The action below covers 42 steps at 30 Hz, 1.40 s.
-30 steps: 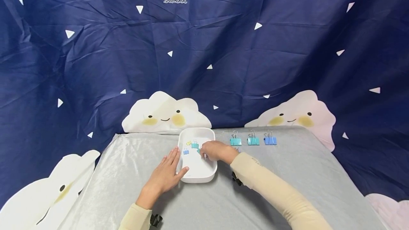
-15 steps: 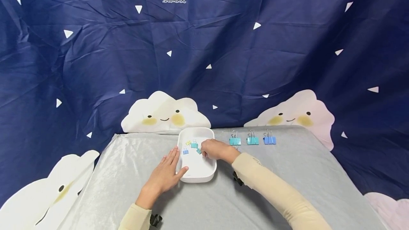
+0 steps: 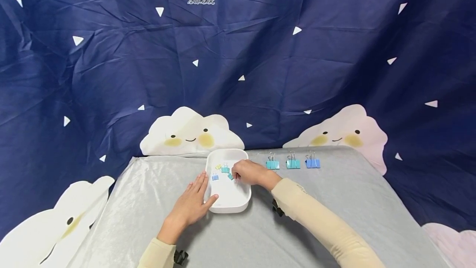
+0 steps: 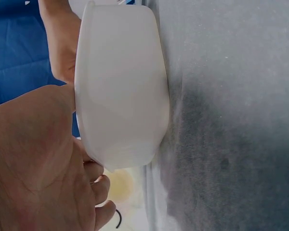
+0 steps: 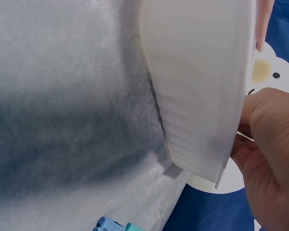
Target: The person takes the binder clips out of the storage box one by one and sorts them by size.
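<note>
My left hand (image 3: 191,202) lies along the left side of the white tray (image 3: 228,209), its fingers straight and thumb spread over the near rim. In the left wrist view, the palm (image 4: 33,159) faces the tray wall (image 4: 123,86). Inside the tray, my right hand (image 3: 249,173) has curled fingers pinching at a small teal binder clip (image 3: 230,176), whose body sticks out left of the fingertips. The tray wall hides those fingertips in the right wrist view. Beside it lie another teal clip (image 3: 225,170), a yellow clip (image 3: 218,167) and a blue clip (image 3: 215,177).
Larger binder clips stand in a row right of the tray: a teal one (image 3: 272,164), a second teal one (image 3: 293,163) and a blue one (image 3: 312,163). They rest on a grey cloth-covered table (image 3: 334,202). A dark blue curtain (image 3: 238,53) hangs behind.
My right hand stays in the tray and its fingers shift slightly at the teal clip. The left hand keeps its place at the tray's side. The head view shifts a little.
</note>
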Each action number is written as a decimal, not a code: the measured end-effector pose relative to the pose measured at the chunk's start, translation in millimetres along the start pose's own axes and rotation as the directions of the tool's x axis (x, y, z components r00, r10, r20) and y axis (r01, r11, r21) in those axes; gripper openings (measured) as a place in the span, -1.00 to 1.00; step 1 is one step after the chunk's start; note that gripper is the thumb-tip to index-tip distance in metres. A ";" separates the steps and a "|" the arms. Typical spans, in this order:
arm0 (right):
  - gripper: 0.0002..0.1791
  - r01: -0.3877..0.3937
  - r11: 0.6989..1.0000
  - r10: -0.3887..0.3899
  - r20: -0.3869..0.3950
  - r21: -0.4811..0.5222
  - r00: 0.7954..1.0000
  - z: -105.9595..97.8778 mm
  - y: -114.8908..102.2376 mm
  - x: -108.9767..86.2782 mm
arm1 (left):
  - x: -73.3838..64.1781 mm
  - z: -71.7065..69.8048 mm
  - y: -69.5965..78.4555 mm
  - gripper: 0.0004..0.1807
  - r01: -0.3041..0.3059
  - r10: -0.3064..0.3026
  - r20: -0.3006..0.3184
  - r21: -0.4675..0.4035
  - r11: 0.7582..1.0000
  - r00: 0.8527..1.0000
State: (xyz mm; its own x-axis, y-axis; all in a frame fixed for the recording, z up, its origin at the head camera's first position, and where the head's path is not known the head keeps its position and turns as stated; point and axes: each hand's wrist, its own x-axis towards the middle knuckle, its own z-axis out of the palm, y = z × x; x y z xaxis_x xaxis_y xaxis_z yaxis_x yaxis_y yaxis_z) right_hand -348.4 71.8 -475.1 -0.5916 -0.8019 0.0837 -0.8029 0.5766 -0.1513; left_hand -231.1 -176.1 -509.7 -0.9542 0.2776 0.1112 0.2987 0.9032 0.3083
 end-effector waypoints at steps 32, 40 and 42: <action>-0.86 0.022 0.981 0.017 -0.197 0.194 0.980 -16.7 -4.7 -13.4 | -1.1 1.6 -0.8 -0.04 0.001 0.000 -0.013 0.034 0.999 1.000; -0.93 0.013 0.973 0.052 -0.273 0.229 0.961 -22.3 -0.5 -21.4 | 0.1 4.7 -2.7 -0.04 -0.006 0.007 -0.021 0.028 1.000 1.000; -0.91 0.001 0.970 0.071 -0.285 0.243 0.956 -23.5 0.9 -23.6 | 0.5 5.7 -3.4 -0.03 -0.007 0.008 -0.019 0.028 1.000 1.000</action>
State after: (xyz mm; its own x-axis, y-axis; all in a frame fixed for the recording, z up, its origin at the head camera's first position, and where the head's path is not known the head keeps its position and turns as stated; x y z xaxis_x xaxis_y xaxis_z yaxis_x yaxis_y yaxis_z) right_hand -336.9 94.9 -454.0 -0.6433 -0.6808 0.3503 -0.7614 0.5205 -0.3864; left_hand -232.7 -177.1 -516.1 -0.9514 0.2785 0.1313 0.3051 0.9101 0.2805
